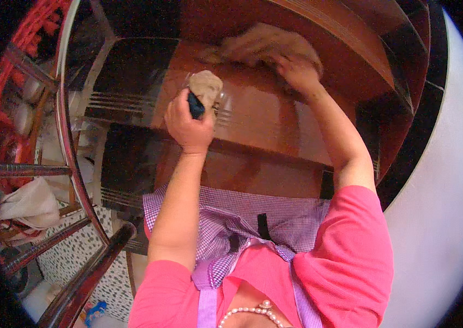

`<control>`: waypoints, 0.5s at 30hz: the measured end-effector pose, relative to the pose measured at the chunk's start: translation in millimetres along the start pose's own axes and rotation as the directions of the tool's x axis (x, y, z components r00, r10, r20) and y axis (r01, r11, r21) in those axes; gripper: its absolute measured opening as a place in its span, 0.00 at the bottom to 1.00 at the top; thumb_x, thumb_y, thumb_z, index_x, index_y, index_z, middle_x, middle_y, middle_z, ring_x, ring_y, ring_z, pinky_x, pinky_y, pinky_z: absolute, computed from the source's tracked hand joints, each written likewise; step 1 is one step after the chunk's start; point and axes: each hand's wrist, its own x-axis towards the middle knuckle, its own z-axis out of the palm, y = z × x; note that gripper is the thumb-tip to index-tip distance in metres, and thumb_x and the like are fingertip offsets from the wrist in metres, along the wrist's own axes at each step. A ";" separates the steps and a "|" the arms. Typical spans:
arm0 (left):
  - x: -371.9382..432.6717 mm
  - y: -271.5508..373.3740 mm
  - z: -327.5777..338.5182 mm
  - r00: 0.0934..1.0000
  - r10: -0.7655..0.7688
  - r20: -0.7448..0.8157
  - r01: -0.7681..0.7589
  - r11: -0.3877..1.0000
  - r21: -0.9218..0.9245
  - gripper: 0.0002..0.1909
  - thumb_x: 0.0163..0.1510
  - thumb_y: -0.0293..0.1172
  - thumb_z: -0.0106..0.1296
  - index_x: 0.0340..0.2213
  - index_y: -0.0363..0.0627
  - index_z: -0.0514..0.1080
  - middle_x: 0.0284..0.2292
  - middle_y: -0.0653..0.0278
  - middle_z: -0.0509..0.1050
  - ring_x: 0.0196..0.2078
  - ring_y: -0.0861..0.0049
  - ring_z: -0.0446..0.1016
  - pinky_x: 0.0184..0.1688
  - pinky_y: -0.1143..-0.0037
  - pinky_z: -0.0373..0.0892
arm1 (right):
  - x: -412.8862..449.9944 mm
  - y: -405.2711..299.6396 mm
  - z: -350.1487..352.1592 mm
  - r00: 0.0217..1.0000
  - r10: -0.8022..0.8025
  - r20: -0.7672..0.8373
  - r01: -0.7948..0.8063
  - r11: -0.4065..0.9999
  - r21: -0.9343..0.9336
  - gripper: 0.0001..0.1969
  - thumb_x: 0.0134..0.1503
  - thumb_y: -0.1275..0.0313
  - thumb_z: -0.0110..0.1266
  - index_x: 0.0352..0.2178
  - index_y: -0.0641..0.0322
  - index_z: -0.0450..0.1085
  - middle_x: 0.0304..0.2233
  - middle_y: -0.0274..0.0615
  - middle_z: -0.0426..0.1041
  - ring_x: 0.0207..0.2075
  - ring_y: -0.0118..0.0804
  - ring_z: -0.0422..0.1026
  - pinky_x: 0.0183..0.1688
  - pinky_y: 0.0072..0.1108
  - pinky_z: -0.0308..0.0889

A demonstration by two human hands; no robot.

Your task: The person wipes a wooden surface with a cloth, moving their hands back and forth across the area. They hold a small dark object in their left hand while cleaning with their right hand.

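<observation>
My left hand point(190, 125) is closed around a beige, cloth-like bundle point(207, 86) that has a dark part point(195, 105) under my fingers. What that dark part is, I cannot tell. It is held over a glossy reddish-brown stair tread point(256, 119) with grooved lines near its edge. Farther up and to the right, my right hand point(300, 76) grips a brown cloth point(268, 43) spread on the same step, against the riser. Motion blurs this cloth and the fingers on it.
A dark, shiny stair railing point(64, 139) with crossbars curves along the left. Beyond it lie a white cloth point(30, 205), red patterned material point(14, 98) and a speckled surface point(84, 262). A pale wall point(440, 205) rises at right; higher steps point(354, 24) curve upward.
</observation>
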 end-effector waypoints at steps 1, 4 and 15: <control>0.5 -1.9 1.8 1.000 -0.012 0.002 0.013 1.000 -0.011 0.28 0.32 0.32 0.56 0.40 0.42 0.64 0.33 0.57 0.69 0.36 0.57 0.66 0.39 0.64 0.61 | -31.6 24.3 7.2 0.998 0.064 -0.024 -0.066 0.994 -0.093 0.18 0.51 0.65 0.44 0.46 0.46 0.63 0.42 0.47 0.67 0.40 0.47 0.68 0.40 0.33 0.65; 2.6 -10.8 1.3 0.999 -0.002 -0.046 0.004 0.999 0.035 0.27 0.32 0.30 0.55 0.40 0.43 0.64 0.33 0.54 0.69 0.36 0.56 0.66 0.39 0.64 0.62 | -99.0 69.8 19.8 0.896 0.428 0.123 -0.396 0.892 -0.220 0.17 0.52 0.60 0.43 0.42 0.53 0.63 0.45 0.49 0.63 0.42 0.50 0.64 0.44 0.37 0.61; 7.6 -21.1 -0.9 0.996 -0.079 -0.033 0.080 0.996 0.034 0.26 0.34 0.29 0.56 0.40 0.42 0.65 0.36 0.52 0.70 0.39 0.55 0.68 0.41 0.65 0.63 | -263.2 155.7 22.9 0.181 0.930 0.321 -0.948 0.252 -0.194 0.31 0.56 0.45 0.26 0.56 0.50 0.45 0.55 0.56 0.49 0.55 0.55 0.51 0.53 0.41 0.51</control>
